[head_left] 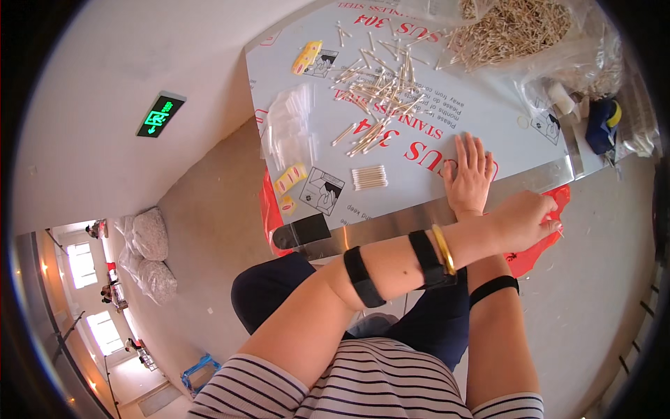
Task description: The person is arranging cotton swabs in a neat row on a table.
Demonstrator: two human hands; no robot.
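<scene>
My arms are crossed. My left hand [525, 222] reaches over my right forearm and past the table's front edge, above a red plastic bag [534, 253]. Its fingers are pinched together, and a tiny pale tip shows at them, too small to name. My right hand [469, 174] lies flat on the film-covered metal tabletop [509, 157], fingers stretched out, holding nothing. Left of it is a neat row of cotton swabs [369, 177]. Farther back, loose cotton swabs [391, 87] are scattered in a heap.
Clear plastic sleeves [289, 126] lie at the left, between yellow packets [306, 57] and yellow labels [290, 179]. A large clear bag of swabs [520, 31] stands back right, near a blue tape dispenser [601, 126]. A black pad [301, 232] sits at the front-left corner.
</scene>
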